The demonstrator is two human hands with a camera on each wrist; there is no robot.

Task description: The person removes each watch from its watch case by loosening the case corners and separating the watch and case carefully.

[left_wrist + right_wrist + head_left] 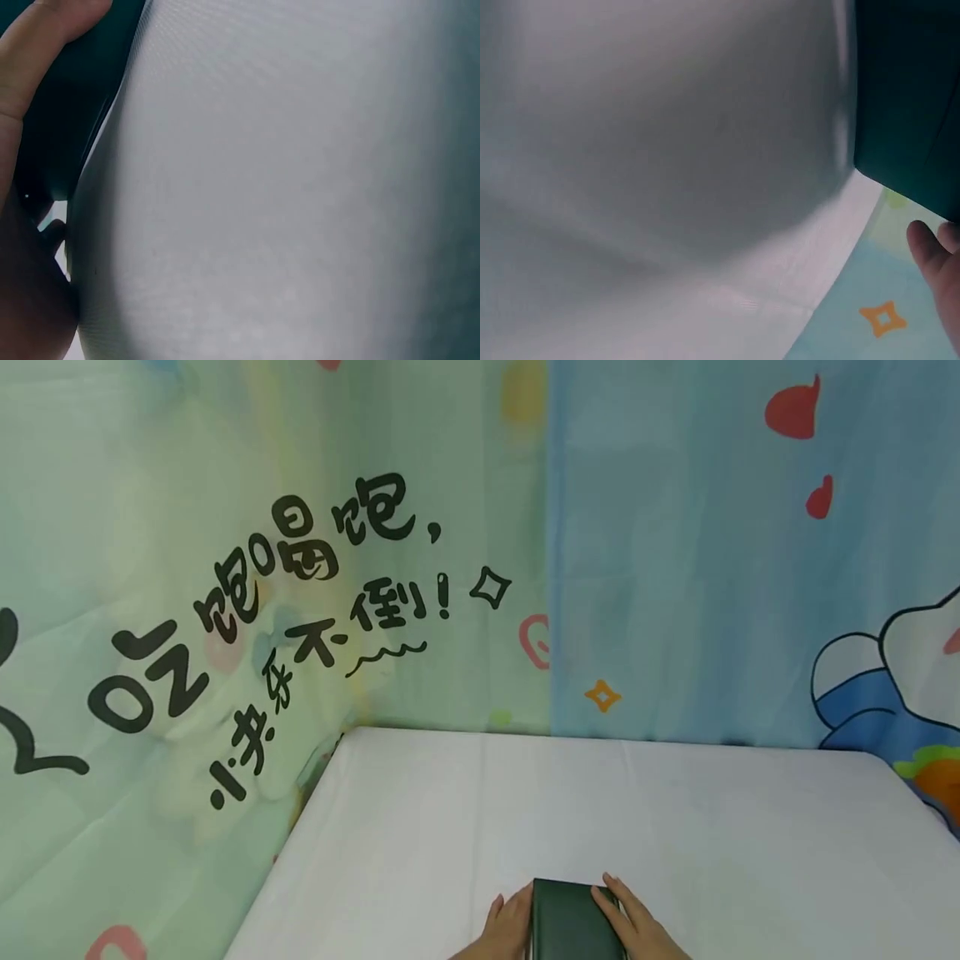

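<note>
A dark green box-like object with a flat, smooth top is at the lower middle of the head view, cut off by the bottom edge. My left hand lies along its left side, fingers mostly straight. On the right, my right hand touches the edge, one digit over the top and another stretched forward. In the left wrist view a straight digit lies across the green surface. The right wrist view shows the object's corner with fingertips just beyond it. The underside is hidden.
A white-covered table spreads around the object. Behind and left of it hang a green curtain with black lettering and a blue curtain with cartoon prints.
</note>
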